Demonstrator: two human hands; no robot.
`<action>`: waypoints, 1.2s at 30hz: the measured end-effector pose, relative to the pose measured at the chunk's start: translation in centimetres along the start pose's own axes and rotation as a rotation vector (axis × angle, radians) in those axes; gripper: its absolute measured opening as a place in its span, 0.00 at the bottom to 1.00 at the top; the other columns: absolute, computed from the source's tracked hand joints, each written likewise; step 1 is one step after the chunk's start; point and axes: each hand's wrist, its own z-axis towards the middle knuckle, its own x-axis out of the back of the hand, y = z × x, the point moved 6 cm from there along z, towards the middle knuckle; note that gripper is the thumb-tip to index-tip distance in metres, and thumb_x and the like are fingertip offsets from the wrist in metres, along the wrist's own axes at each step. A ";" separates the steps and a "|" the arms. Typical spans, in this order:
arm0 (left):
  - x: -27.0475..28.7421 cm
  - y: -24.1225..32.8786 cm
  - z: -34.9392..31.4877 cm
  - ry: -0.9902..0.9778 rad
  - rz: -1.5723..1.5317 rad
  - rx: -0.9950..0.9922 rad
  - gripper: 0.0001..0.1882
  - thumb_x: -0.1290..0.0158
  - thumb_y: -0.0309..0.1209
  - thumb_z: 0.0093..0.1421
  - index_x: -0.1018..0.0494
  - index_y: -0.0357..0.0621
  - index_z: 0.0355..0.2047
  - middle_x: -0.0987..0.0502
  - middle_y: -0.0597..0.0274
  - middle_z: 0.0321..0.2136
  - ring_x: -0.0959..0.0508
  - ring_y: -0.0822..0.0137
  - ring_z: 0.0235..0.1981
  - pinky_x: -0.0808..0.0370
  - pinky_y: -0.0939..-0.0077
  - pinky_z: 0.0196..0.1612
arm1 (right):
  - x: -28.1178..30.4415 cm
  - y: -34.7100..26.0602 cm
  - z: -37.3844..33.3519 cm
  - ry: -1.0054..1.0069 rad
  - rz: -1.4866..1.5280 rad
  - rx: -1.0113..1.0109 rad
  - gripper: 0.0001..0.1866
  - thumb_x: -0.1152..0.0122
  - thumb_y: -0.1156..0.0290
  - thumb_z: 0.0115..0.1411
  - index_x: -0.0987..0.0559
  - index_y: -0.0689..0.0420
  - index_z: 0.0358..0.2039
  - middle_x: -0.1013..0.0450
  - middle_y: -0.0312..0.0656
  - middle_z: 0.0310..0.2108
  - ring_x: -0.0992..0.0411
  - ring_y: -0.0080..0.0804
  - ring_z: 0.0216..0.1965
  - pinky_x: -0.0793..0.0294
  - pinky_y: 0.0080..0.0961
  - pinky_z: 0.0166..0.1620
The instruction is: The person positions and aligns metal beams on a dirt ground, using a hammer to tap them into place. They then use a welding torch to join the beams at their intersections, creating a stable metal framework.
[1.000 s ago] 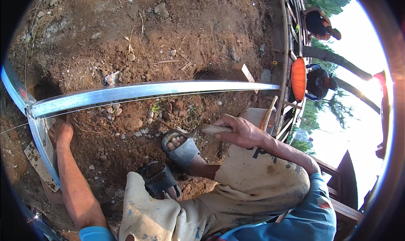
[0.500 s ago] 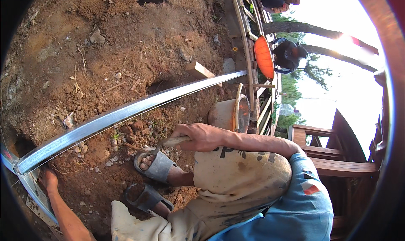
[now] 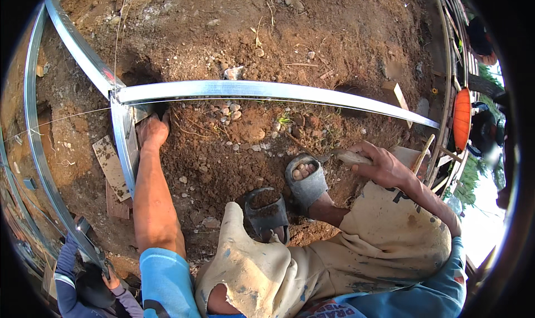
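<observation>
My left hand (image 3: pixel 152 131) reaches down beside the joint where a long silver metal channel (image 3: pixel 234 88) meets a crossing metal channel (image 3: pixel 123 145). Its fingertips are hidden in shadow near the ground, so their grip does not show. In my right hand (image 3: pixel 382 165), above my right knee, is a trowel (image 3: pixel 352 157), held by its pale wooden handle. The trowel's thin neck points left over my sandalled foot; its blade is hard to make out. A taut string (image 3: pixel 267 99) runs along the long channel.
Dug holes (image 3: pixel 142 73) lie by the channels. A wooden block (image 3: pixel 397 98) leans near the far end, with a bucket (image 3: pixel 409 155) behind my right hand. An orange wheelbarrow tray (image 3: pixel 462 120) stands at right. Lower left, a co-worker (image 3: pixel 83 290) touches another metal channel (image 3: pixel 56 190).
The view has swung left, bringing more channels and the co-worker into sight. My left hand stays by the joint, and my right hand still holds the trowel.
</observation>
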 end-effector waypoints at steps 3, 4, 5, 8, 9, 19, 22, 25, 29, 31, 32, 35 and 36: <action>0.5 0.7 -1.1 0.006 -0.204 -0.017 0.31 0.62 0.53 0.75 0.40 0.56 0.72 0.25 0.43 0.60 0.25 0.41 0.60 0.30 0.48 0.63 | -0.2 -0.5 -0.3 0.003 -0.007 -0.037 0.23 0.36 0.62 0.65 0.27 0.57 0.57 0.18 0.51 0.43 0.19 0.44 0.44 0.24 0.39 0.49; 0.3 0.6 -1.1 -0.010 -0.244 0.003 0.29 0.64 0.53 0.75 0.46 0.67 0.74 0.26 0.43 0.62 0.24 0.38 0.58 0.28 0.46 0.61 | -0.3 -0.5 -0.4 0.003 -0.027 -0.049 0.24 0.35 0.62 0.64 0.27 0.57 0.57 0.18 0.51 0.43 0.19 0.44 0.44 0.24 0.39 0.49; 0.1 0.6 -1.0 -0.008 -0.238 -0.006 0.29 0.65 0.53 0.75 0.46 0.68 0.74 0.28 0.43 0.63 0.25 0.37 0.59 0.28 0.45 0.61 | -0.4 -0.4 -0.5 0.002 -0.049 -0.061 0.24 0.35 0.62 0.64 0.27 0.57 0.57 0.18 0.51 0.43 0.19 0.44 0.44 0.24 0.39 0.49; -1.2 0.5 0.5 0.013 -0.245 -0.059 0.31 0.71 0.59 0.75 0.50 0.75 0.75 0.33 0.45 0.68 0.29 0.35 0.63 0.32 0.40 0.64 | -0.7 -0.3 -0.5 0.015 -0.064 -0.050 0.24 0.35 0.63 0.64 0.27 0.57 0.57 0.18 0.51 0.42 0.19 0.45 0.45 0.24 0.39 0.49; -1.2 1.0 1.2 0.083 -0.311 -0.159 0.32 0.73 0.61 0.74 0.50 0.76 0.75 0.35 0.46 0.69 0.30 0.35 0.64 0.34 0.38 0.66 | -0.8 -0.4 -0.4 0.021 -0.051 -0.027 0.24 0.35 0.63 0.63 0.27 0.57 0.58 0.18 0.51 0.42 0.19 0.45 0.45 0.24 0.39 0.49; -2.3 0.3 3.0 0.011 -0.280 -0.009 0.29 0.68 0.59 0.74 0.35 0.71 0.68 0.24 0.53 0.61 0.23 0.43 0.60 0.28 0.49 0.62 | -0.8 -0.3 0.0 0.010 -0.085 -0.036 0.26 0.35 0.61 0.61 0.26 0.57 0.57 0.18 0.51 0.42 0.20 0.42 0.44 0.24 0.37 0.49; -3.1 0.0 4.2 -0.001 -0.275 -0.024 0.27 0.66 0.55 0.74 0.34 0.66 0.67 0.25 0.58 0.63 0.24 0.48 0.61 0.26 0.52 0.62 | -0.8 0.2 0.0 0.017 -0.101 -0.023 0.26 0.36 0.61 0.62 0.26 0.57 0.57 0.18 0.51 0.42 0.20 0.42 0.43 0.24 0.37 0.49; -3.4 0.9 5.2 0.110 -0.067 -0.332 0.25 0.65 0.51 0.74 0.32 0.64 0.66 0.28 0.59 0.66 0.25 0.49 0.62 0.26 0.53 0.62 | -1.1 0.8 -0.1 0.013 -0.092 -0.018 0.25 0.35 0.60 0.62 0.26 0.56 0.57 0.18 0.50 0.41 0.20 0.41 0.43 0.25 0.38 0.49; -4.1 0.4 5.7 0.060 -0.099 -0.299 0.23 0.66 0.43 0.74 0.29 0.62 0.63 0.30 0.59 0.66 0.25 0.49 0.62 0.25 0.54 0.62 | -1.5 0.7 -0.3 0.030 -0.055 0.048 0.25 0.35 0.60 0.63 0.26 0.55 0.58 0.18 0.49 0.41 0.20 0.39 0.43 0.24 0.37 0.49; -3.5 0.9 5.0 0.088 -0.028 -0.360 0.23 0.66 0.41 0.74 0.27 0.60 0.62 0.29 0.60 0.66 0.25 0.49 0.62 0.25 0.55 0.62 | -1.6 0.7 -0.6 0.024 -0.057 0.041 0.25 0.35 0.61 0.63 0.26 0.56 0.58 0.18 0.49 0.42 0.20 0.38 0.44 0.24 0.36 0.50; -3.1 1.0 4.7 0.098 -0.040 -0.352 0.22 0.65 0.38 0.73 0.27 0.59 0.61 0.28 0.60 0.64 0.25 0.50 0.61 0.24 0.56 0.61 | -1.6 0.8 -0.8 0.018 -0.057 0.034 0.25 0.35 0.61 0.63 0.25 0.56 0.58 0.18 0.49 0.42 0.20 0.37 0.44 0.24 0.35 0.50; -1.8 1.3 3.5 0.128 -0.077 -0.349 0.20 0.63 0.35 0.73 0.26 0.56 0.59 0.27 0.60 0.62 0.24 0.51 0.60 0.22 0.57 0.59 | -1.5 0.5 -1.4 0.040 -0.059 0.060 0.24 0.35 0.62 0.63 0.25 0.57 0.58 0.18 0.49 0.43 0.20 0.36 0.44 0.24 0.34 0.50; -1.6 1.4 3.1 0.110 -0.077 -0.358 0.21 0.63 0.37 0.73 0.26 0.57 0.59 0.28 0.59 0.64 0.24 0.51 0.61 0.22 0.56 0.59 | -1.4 0.5 -1.6 0.040 -0.053 0.046 0.24 0.35 0.62 0.63 0.25 0.57 0.58 0.18 0.49 0.44 0.20 0.37 0.45 0.24 0.35 0.51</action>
